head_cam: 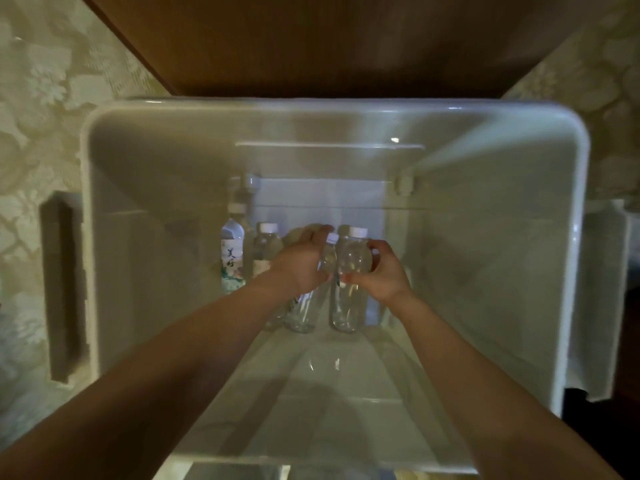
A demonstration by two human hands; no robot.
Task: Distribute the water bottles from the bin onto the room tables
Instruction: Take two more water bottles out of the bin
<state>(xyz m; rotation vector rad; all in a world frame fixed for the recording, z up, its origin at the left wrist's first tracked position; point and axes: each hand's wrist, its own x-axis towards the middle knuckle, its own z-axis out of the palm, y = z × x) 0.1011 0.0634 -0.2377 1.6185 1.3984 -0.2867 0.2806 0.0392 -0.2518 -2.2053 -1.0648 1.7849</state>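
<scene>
both arms reach down into a deep white plastic bin [485, 271], and the hands meet low inside it, almost touching each other. the left hand [301, 261] is curled around the upper part of a clear bottle [304, 313], its fingers wrapped over the shoulder just below the white cap, so only the bottle's lower body shows beneath the palm. the right hand [381, 275] grips a second clear bottle [351, 258] from the side, thumb across the front and fingers behind, the white cap standing free above the hand. the two held bottles sit side by side between the hands, touching or very nearly so; whether their bases rest on the bin's floor cannot be told. just outside the left hand stands a capped bottle [266, 244], and beyond that, further out on the same side, a labelled bottle [232, 261] with printed characters and a pale floral band, close to the bin's inner corner. past the fingertips, above the bin's far rim, lies a brown wooden panel [311, 43]. a pale patterned surface [45, 98] shows outside the bin on both sides of the arms.
</scene>
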